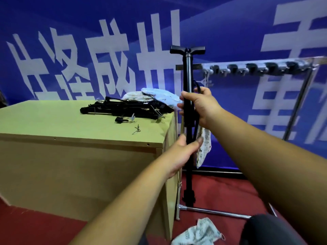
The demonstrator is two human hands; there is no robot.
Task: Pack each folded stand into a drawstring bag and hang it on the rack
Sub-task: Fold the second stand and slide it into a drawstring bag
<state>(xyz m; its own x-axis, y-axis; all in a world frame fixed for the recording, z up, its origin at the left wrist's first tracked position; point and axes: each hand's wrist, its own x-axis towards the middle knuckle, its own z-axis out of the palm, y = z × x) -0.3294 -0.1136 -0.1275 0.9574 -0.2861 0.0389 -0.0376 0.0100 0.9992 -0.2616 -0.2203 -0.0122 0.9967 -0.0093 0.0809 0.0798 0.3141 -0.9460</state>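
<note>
1. Judging from the rack [256,67], I put the task near its start. Its row of hooks carried no packed bag that I could see.
2. One stand [188,76] stood upright between table [53,119] and rack, not bagged. My right hand [203,106] was wrapped round its middle with the fingers curled tight. It also pinned a bag [204,147] to the shaft, so the cloth hung limp below the palm.
3. My left hand [182,152] gripped the shaft lower down, thumb across the front.
4. Left to do, as I read it: sleeve this stand, draw the cord and hang it — then work through the pile [123,108] of folded stands on the table. Spare bags [155,96] were heaped just behind the pile, and a floor bag [196,234] lay crumpled by my feet.
5. The stand was a slim, smooth black tube with a T-shaped bar on top and a thin black cord or hose down its side.
6. The bags were thin pale cloth with a small speckled print — soft and creased.
7. The table was a plain boxy unit of matt light board. The rack was shiny chromed tube, its foot bar resting on red carpet [221,190].
</note>
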